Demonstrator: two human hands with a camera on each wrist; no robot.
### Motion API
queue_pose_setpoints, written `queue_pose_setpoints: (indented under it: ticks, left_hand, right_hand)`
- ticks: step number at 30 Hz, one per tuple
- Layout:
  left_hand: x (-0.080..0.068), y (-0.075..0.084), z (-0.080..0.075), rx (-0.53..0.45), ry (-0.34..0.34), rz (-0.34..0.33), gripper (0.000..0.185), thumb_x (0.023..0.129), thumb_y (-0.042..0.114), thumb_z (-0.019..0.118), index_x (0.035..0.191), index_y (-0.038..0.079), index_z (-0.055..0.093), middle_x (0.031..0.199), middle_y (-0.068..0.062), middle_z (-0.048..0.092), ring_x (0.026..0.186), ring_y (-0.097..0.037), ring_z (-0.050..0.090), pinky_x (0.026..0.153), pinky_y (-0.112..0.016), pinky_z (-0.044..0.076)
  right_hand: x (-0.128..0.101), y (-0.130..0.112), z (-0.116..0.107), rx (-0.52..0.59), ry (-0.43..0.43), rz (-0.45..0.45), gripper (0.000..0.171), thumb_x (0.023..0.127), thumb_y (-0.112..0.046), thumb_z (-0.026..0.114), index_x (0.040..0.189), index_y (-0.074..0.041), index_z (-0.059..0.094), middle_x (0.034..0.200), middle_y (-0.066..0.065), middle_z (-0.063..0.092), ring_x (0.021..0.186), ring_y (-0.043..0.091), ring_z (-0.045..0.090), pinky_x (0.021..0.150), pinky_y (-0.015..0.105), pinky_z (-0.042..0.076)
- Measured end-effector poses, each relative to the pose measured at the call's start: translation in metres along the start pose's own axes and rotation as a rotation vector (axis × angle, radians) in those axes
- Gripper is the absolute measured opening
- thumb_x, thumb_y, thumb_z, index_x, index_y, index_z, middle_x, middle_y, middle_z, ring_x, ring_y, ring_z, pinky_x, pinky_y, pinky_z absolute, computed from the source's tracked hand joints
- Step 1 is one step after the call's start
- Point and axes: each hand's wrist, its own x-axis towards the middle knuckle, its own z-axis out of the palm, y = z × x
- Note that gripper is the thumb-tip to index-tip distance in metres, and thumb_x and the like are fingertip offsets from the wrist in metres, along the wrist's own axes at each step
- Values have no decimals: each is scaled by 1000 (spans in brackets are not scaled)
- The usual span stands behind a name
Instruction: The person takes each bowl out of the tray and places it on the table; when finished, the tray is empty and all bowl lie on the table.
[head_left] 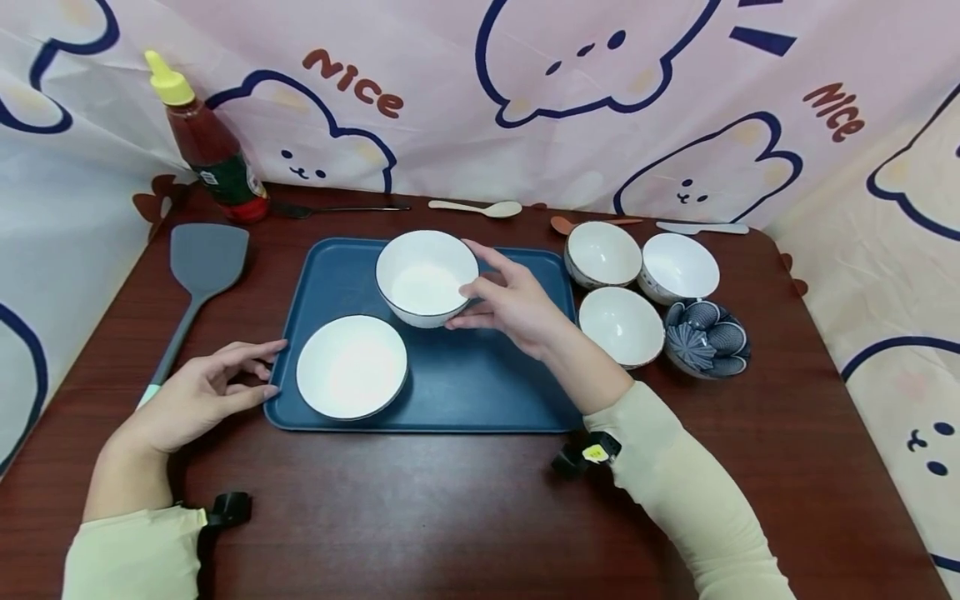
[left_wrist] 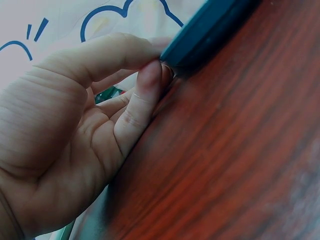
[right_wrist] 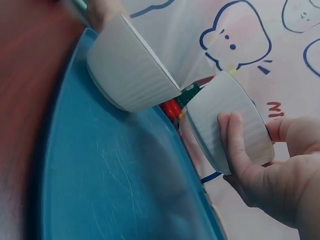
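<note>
In my right hand [head_left: 517,304] is a white bowl [head_left: 426,271] with a thin dark rim, held over the back half of the blue tray [head_left: 487,383]. The thumb lies at that bowl's rim and the fingers reach along its ribbed side, as the right wrist view shows. A second white bowl [head_left: 352,367] sits on the tray's front left, just in front of the held one. My left hand [head_left: 202,392] grips the tray's left edge, thumb and fingertips at the rim; the left wrist view shows this edge [left_wrist: 200,37] close by the fingers.
Right of the tray stand white bowls [head_left: 622,325] and a dark patterned bowl [head_left: 707,337]. A grey spatula [head_left: 208,258] and a red sauce bottle [head_left: 217,158] are at the left. Along the back lie a dark fork [head_left: 337,208], a cream spoon [head_left: 480,207], a brown spoon [head_left: 562,225] and a pale knife [head_left: 701,227].
</note>
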Motion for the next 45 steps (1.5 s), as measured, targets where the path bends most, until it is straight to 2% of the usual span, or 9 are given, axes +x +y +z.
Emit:
queue_pose_setpoints:
  ticks: [5,12,17,24,28,38,45]
  left_hand:
    - [0,1,0,-6,-3,2,53,94,17,71,144,15,54,107,2,57,95,0,52,70,-13,45]
    - [0,0,-1,-6,-8,4,53,94,17,71,144,14,54,107,2,57,95,0,52,72,-13,46]
    - [0,-1,-1,-14,-7,8,53,93,15,71,144,13,54,107,1,58,95,-1,53,72,-12,46]
    - [0,1,1,-18,-7,-15,53,93,17,72,144,15,54,107,1,58,96,-1,52,71,-14,46]
    - [0,0,0,-2,-7,-7,53,93,18,71,144,15,54,107,1,57,95,-1,53,71,-13,45]
    - [0,1,0,-16,2,0,53,93,16,72,143,15,55,106,1,58,95,-1,54,72,-13,45]
    - [0,-2,-1,-22,3,10,53,93,13,72,143,13,55,106,1,57,95,-1,54,71,-13,45]
  right_hand:
    - [-18,-3,-8,-39,-2,11,66,97,-3,58,152,-35,39,128,22,54,88,33,75,89,55,53]
    - [-47,-4,-22,-69,-55,13,66,98,-3,57,154,-33,37,135,23,48,89,30,74,81,44,59]
    - [-65,-3,-31,-87,-83,36,66,98,-3,55,154,-32,37,140,21,44,86,30,74,80,43,59]
    - [-89,2,-44,-139,-153,48,69,98,0,53,157,-29,32,150,17,38,93,35,71,77,44,60]
    - [-100,4,-52,-165,-205,34,71,97,2,52,158,-25,29,153,17,34,94,34,70,75,45,60]
    - [-124,11,-83,-234,-310,-17,69,98,2,54,158,-19,29,144,19,44,98,33,68,71,49,60]
    - [-138,15,-111,-299,-331,-44,65,98,4,52,157,-13,30,150,9,42,112,32,60,71,53,59]
